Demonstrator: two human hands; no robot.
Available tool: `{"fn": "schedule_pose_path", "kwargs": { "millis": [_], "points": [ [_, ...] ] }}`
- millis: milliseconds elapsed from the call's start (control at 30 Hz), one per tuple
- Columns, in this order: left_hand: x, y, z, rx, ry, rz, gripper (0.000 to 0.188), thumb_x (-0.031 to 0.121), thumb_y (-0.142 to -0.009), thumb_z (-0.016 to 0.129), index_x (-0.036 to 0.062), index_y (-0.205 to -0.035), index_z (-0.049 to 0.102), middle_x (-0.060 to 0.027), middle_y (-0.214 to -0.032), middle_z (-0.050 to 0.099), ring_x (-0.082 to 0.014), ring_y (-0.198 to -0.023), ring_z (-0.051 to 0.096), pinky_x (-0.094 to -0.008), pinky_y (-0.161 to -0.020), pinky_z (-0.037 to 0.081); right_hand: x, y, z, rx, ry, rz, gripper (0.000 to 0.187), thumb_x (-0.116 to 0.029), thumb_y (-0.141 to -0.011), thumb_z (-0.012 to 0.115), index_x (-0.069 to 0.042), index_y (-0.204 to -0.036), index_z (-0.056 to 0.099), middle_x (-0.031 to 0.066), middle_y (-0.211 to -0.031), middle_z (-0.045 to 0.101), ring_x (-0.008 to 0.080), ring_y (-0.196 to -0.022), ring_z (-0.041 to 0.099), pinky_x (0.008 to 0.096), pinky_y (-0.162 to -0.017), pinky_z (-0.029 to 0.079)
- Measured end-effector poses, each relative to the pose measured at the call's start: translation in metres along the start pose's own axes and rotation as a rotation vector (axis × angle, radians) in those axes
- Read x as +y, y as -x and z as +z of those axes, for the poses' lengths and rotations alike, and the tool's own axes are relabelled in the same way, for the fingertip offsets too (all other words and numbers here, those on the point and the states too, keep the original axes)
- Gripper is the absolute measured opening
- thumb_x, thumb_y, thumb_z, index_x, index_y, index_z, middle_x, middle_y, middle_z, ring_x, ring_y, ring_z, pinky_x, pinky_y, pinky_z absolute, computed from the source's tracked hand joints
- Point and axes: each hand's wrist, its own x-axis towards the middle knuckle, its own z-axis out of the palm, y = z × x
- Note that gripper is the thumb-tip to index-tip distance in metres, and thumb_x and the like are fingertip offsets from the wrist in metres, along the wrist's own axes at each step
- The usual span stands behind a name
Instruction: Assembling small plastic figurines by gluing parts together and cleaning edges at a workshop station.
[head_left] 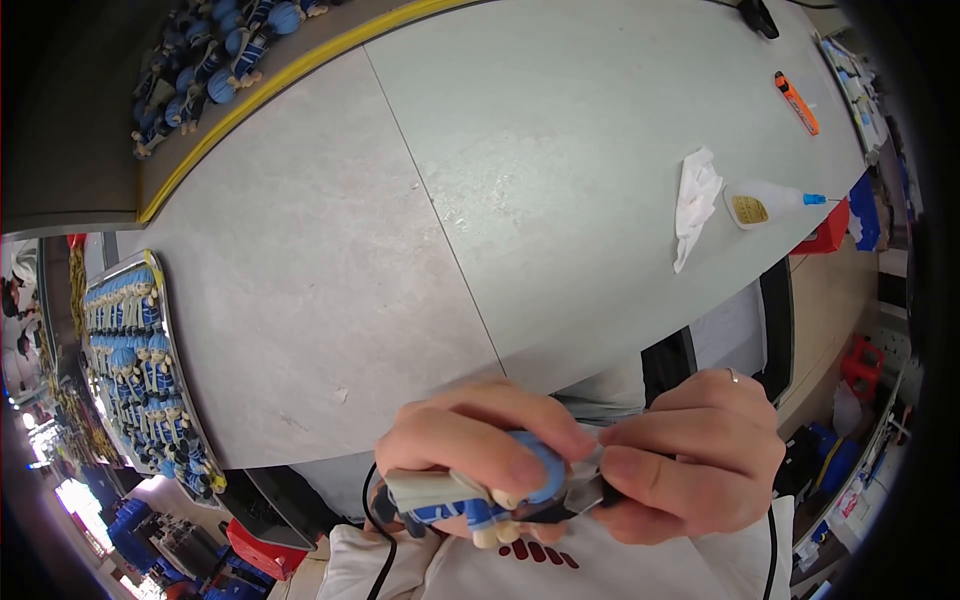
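Close to my body, past the table's near edge, my left hand [465,435] is closed round a small doll figurine [450,510]. The figurine has blue hair, a blue outfit and a pale cape, and it lies on its side with its head toward my right hand. My right hand [700,465] is closed in a pinch on a small dark tool with a shiny, flat metal tip [584,492]. This tip is at the figurine's head, near my left fingertips. Fingers cover most of the tool, so its exact kind cannot be made out.
On the grey table [300,250] lie a crumpled white tissue [697,200], a clear bottle with a blue needle tip [765,206] and an orange utility knife [797,103]. A metal tray [190,400] of similar figurines stands at left. More figurines [220,85] lie behind a yellow-edged ledge.
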Motion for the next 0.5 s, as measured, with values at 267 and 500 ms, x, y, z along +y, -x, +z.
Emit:
{"fn": "schedule_pose_path", "kwargs": {
  "millis": [267, 500],
  "points": [
    [-0.0029, 0.0016, 0.0015, 0.042, 0.081, -0.015, 0.026, -0.003, -0.068, 0.061, -0.0081, -0.089, 0.047, -0.031, -0.088, 0.05, -0.0221, -0.068, 0.058, -0.0235, -0.051, 0.049, 0.0011, 0.0015, -0.0018, -0.03, 0.008, -0.003, 0.024, -0.023, -0.065, 0.066, -0.004, -0.076, 0.057, 0.0056, -0.062, 0.057, 0.0122, -0.043, 0.045, 0.02, -0.037, 0.031],
    [-0.0042, 0.0022, 0.0031, 0.082, 0.034, 0.015, 0.029, -0.002, -0.065, 0.065, -0.0069, -0.088, 0.048, -0.0307, -0.084, 0.051, -0.0219, -0.067, 0.058, -0.0238, -0.052, 0.049, -0.0003, 0.0012, -0.0004, -0.022, 0.04, -0.01, 0.023, -0.023, -0.066, 0.065, -0.005, -0.076, 0.056, 0.005, -0.061, 0.056, 0.0119, -0.043, 0.045, 0.0199, -0.037, 0.03]
  ]
}}
